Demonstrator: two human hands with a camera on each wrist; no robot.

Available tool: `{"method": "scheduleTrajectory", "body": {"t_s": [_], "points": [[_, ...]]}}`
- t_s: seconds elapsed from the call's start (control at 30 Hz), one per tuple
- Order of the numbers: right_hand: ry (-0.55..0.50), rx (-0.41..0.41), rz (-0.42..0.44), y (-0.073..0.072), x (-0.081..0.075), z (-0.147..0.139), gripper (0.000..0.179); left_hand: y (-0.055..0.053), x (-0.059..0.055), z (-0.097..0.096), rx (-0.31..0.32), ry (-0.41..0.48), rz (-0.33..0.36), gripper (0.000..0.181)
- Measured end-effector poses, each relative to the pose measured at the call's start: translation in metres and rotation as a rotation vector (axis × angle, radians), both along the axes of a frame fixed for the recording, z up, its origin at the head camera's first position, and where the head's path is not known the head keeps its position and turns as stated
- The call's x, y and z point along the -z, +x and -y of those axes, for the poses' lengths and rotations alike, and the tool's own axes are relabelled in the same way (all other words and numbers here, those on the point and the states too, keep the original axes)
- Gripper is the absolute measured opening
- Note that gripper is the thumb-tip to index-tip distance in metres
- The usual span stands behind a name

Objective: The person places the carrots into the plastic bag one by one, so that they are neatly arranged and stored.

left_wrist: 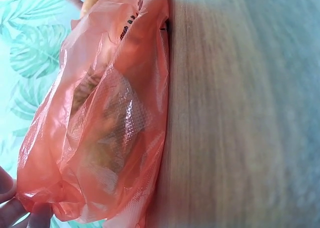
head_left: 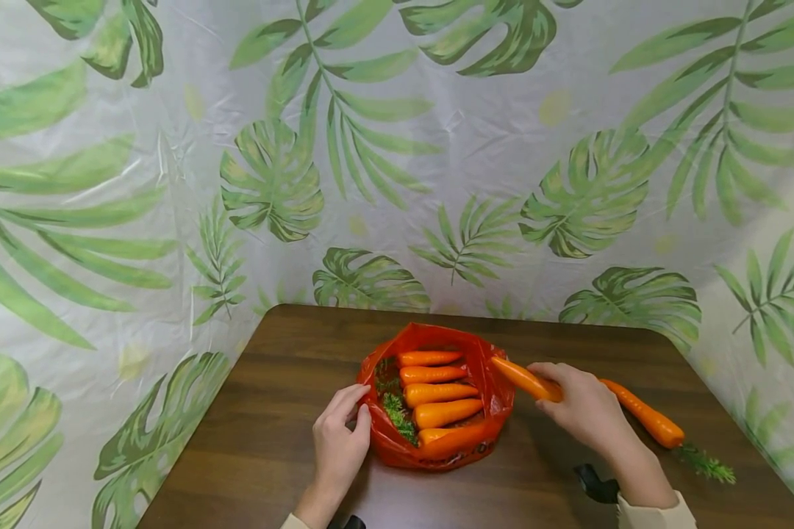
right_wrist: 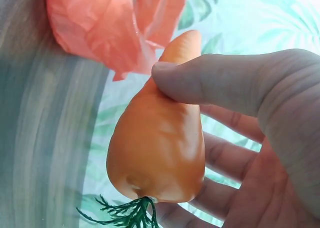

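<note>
Crinkly orange plastic bag [head_left: 397,441] pinched by left hand [head_left: 337,441], smooth tapered carrot [head_left: 642,415] in right hand [head_left: 585,408].

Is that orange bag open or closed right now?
Open. The bag has its mouth spread wide, showing several carrots inside; the left hand holds its edge.

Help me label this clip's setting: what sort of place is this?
Probably a staged tabletop booth, not a real kitchen: a leaf-print plastic sheet walls in a bare wooden table, with only a red bag of carrots on it.
</note>
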State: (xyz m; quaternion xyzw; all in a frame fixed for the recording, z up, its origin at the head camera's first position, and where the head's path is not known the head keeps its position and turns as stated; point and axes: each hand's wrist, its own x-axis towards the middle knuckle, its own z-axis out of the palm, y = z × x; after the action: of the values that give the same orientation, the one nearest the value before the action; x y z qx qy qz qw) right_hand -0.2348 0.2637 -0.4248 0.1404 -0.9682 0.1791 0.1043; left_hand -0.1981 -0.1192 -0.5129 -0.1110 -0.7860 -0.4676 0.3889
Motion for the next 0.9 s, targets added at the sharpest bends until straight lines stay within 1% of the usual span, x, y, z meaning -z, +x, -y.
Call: {"method": "scheduleTrajectory", "body": {"t_s": [0.13,0.3,0.43,0.67,0.8,0.9], "points": [[0.011,-0.011,0.001,0.000,-0.004,0.002,0.055,-0.001,0.000,0.000,-0.012,-0.007,-0.018,0.031],[0.025,-0.022,0.006,0.002,-0.011,0.005,0.056,0.000,0.001,0.000,-0.004,0.005,-0.019,0.031],[0.025,-0.050,-0.027,0.003,-0.017,0.010,0.055,0.000,0.000,-0.001,-0.003,0.008,0.000,0.031],[0.024,-0.078,-0.077,0.000,-0.025,0.022,0.056,0.001,0.000,0.000,-0.004,0.012,0.030,0.029],[0.025,-0.103,-0.108,-0.004,-0.028,0.030,0.055,0.002,0.000,0.000,0.000,0.016,0.033,0.028],[0.030,-0.119,-0.123,-0.006,-0.031,0.036,0.054,0.001,-0.001,-0.001,-0.001,0.014,0.024,0.029]]}}
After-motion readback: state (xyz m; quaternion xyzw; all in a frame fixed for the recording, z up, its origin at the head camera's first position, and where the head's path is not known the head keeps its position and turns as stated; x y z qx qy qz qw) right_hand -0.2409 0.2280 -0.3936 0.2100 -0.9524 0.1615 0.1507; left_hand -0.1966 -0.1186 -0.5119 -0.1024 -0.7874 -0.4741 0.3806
